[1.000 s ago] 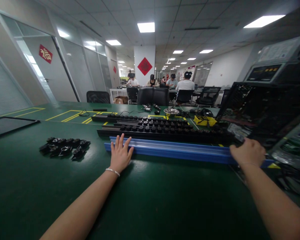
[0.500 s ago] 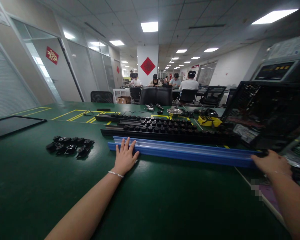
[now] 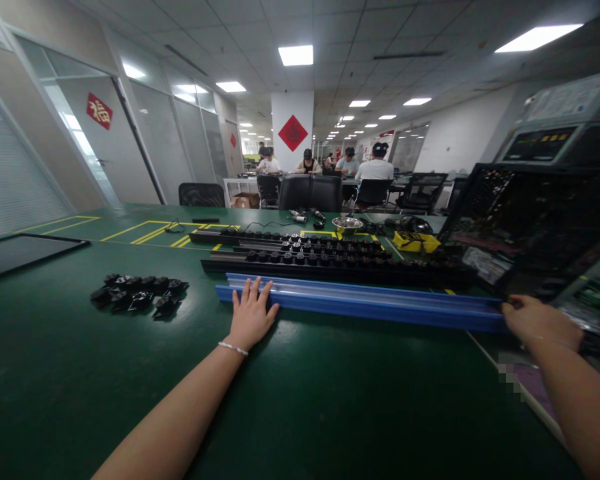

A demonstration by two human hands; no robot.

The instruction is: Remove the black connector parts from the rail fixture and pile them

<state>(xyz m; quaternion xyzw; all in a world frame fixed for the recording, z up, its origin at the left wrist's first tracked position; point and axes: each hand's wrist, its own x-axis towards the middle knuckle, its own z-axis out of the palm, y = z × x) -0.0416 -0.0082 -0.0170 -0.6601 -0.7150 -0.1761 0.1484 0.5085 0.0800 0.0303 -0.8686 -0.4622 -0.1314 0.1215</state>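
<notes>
A long blue grooved rail lies crosswise on the green tabletop. My left hand rests on the rail's left part, its fingers spread and flat. At the rail's right end is my right hand, its fingers pinched around a small black part that they mostly hide; the fingers touch or nearly touch the rail tip. Left of my left hand sits a cluster of small black parts, some with shiny metal plates. Just beyond the blue rail lie several black rails carrying rows of round black pieces.
A metal bowl and a yellow tray stand farther back. Dark computer equipment rises on the right. A black-framed flat panel lies at the left. Several people sit at a far table behind black chairs.
My right hand's fingers have closed more tightly at the rail's right end, hiding most of the black part. My left hand and the blue rail have stayed in place.
</notes>
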